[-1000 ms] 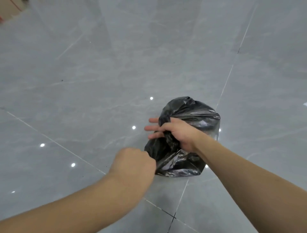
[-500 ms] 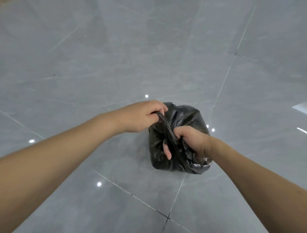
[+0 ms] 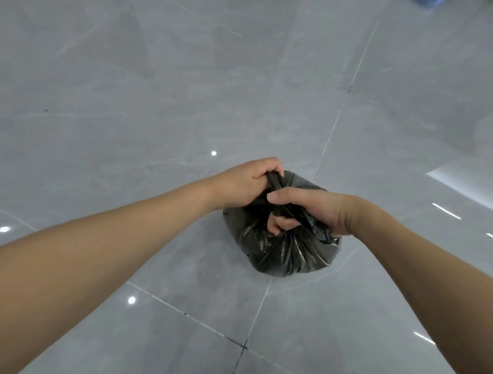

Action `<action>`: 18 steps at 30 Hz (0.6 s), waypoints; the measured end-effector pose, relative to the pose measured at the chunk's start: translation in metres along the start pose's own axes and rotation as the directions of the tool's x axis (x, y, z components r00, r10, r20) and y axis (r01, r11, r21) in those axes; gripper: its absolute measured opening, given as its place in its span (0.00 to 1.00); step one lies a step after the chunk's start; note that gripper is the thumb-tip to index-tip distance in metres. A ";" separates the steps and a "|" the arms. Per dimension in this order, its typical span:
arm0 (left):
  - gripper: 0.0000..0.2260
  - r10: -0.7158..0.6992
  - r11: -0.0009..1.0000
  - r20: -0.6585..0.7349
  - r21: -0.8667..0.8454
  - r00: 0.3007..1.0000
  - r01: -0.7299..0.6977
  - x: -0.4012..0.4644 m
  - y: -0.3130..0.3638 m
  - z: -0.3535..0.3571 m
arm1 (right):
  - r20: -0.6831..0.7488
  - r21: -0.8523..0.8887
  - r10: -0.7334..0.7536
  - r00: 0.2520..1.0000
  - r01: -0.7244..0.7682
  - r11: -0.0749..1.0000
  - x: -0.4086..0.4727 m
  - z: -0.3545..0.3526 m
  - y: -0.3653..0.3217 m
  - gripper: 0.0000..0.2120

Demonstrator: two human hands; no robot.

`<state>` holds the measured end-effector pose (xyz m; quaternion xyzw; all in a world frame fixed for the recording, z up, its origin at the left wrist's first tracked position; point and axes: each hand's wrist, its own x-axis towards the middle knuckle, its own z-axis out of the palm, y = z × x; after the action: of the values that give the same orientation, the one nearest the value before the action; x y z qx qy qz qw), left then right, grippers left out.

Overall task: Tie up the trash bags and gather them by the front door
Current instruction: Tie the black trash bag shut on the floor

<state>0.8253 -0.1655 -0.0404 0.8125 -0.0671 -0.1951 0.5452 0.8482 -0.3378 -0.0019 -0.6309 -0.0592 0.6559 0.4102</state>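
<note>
Black trash bag (image 3: pixel 290 251) sits on the grey tile floor (image 3: pixel 160 106), directly under both hands, its gathered neck rising between them. Left hand (image 3: pixel 248 181) grips one twisted tail on the far side; right hand (image 3: pixel 306 211), nearer the camera, clutches the other, so the knot looks set to be pulled apart sideways.

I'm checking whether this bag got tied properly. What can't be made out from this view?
- Knot: hidden in the head view; the left hand and right hand cover the neck of the bag.
- Bag contents: the black plastic is opaque.
- Blue thing: cut off by the top edge and blurred.
- Front door: nowhere in view, only floor.
</note>
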 end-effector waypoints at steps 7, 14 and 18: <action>0.12 -0.164 0.962 -0.032 0.218 0.986 0.167 -0.003 0.007 0.004 | -0.410 -0.411 -0.099 0.907 -0.087 0.907 -0.019 0.000 -0.004 0.08; 0.09 -0.220 0.882 -0.189 0.380 0.957 0.278 -0.032 0.024 -0.006 | -0.601 -0.637 -0.445 0.664 -0.062 0.768 -0.031 0.019 -0.002 0.09; 0.09 0.084 0.915 -0.326 0.399 0.942 0.057 -0.041 0.024 -0.007 | -0.533 -0.753 -0.617 0.579 0.009 0.658 -0.031 0.036 -0.001 0.09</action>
<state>0.7930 -0.1554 -0.0064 0.9280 -0.0176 -0.0319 0.3707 0.8127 -0.3398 0.0297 -0.9223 -0.2390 0.1680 0.2530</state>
